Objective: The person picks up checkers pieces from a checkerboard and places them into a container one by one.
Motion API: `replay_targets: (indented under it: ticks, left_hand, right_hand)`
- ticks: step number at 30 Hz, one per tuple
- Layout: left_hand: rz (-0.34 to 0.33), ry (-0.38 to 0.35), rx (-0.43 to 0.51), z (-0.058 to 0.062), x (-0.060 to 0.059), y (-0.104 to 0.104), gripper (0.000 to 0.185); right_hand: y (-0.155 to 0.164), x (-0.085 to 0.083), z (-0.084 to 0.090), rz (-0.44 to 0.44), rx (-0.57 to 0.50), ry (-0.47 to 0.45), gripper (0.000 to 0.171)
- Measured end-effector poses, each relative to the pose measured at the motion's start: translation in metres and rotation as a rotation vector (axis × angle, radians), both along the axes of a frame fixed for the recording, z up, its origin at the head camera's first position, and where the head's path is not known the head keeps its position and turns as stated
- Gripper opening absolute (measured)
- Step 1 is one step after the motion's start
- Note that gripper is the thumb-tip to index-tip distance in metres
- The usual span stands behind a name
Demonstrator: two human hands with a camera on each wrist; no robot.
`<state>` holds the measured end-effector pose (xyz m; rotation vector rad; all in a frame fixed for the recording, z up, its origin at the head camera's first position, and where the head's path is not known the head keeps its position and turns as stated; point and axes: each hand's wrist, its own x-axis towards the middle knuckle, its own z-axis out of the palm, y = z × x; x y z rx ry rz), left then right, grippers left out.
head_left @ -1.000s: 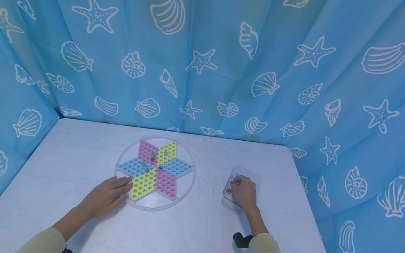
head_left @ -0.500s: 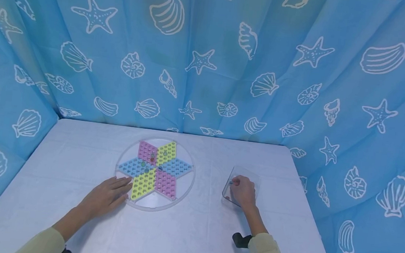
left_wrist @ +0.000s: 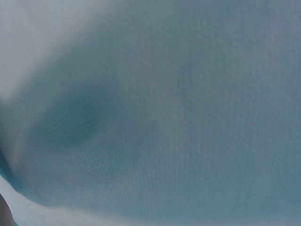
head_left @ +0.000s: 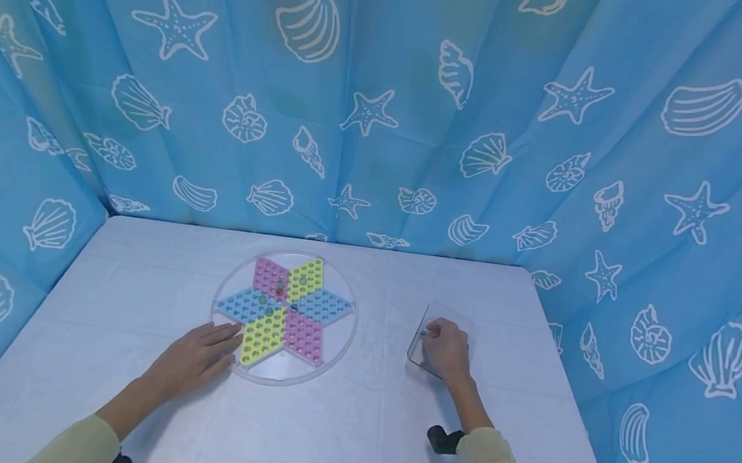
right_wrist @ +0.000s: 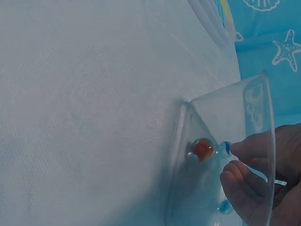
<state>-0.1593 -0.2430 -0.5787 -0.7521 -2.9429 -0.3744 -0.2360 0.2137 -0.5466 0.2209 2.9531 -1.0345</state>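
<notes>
Looks early on: only a few marbles (head_left: 279, 291) seated near centre of the star board (head_left: 284, 318), mid-frame in head view; most holes bare. More marbles waiting in the clear plastic box (head_left: 446, 321), right of centre, so most of the work prob. left.

In right wrist view, lower right: a red marble (right_wrist: 203, 149) against the box's see-through wall (right_wrist: 254, 113), a blue marble (right_wrist: 225, 148) just beside it at the fingertips (right_wrist: 240, 150), another blue one (right_wrist: 225, 206) lower down, near bottom edge.

Right hand (head_left: 445, 349) inside the box, fingers curled and bunched down onto the marbles; thumb hidden, so can't tell whether the blue one is actually pinched or only touched. Wrist bent down, forearm coming up from lower right of frame.

Left hand (head_left: 196, 358) flat on the table (head_left: 352, 423), lower left of centre, fingers straight and slightly spread, tips touching the board's clear rim, holding nothing. Left wrist view: blurred pale cloth only, nothing useful.
</notes>
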Motion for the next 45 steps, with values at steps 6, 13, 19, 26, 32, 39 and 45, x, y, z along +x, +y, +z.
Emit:
replay_targets:
  ticks: [6,13,19,26,32,39,45]
  left_hand:
    - [0.001,0.001,0.0,-0.001,0.0,0.0,0.045]
    - [-0.011,0.012,0.006,-0.003,-0.001,-0.001,0.044]
    - [-0.02,0.014,0.008,-0.002,-0.002,-0.001,0.044]
    - [-0.023,0.0,0.015,0.001,-0.002,0.0,0.044]
    - [-0.02,-0.004,0.015,0.003,-0.002,0.0,0.044]
    - [-0.008,-0.015,0.002,0.001,-0.002,0.0,0.045]
    - [-0.008,-0.02,0.005,0.003,-0.001,0.001,0.045]
  right_hand:
    - [-0.001,-0.001,0.009,-0.002,-0.029,0.048,0.022]
    - [-0.008,0.0,0.023,0.004,-0.095,0.16,0.018]
    - [-0.025,0.007,0.041,0.004,-0.147,0.184,0.016]
    - [-0.048,0.015,0.052,0.064,-0.183,0.246,0.013]
    - [-0.07,0.017,0.052,0.123,-0.228,0.256,0.013]
    - [-0.096,0.022,0.049,0.212,-0.297,0.197,0.016]
    - [-0.115,0.028,0.041,0.301,-0.3,0.167,0.018]
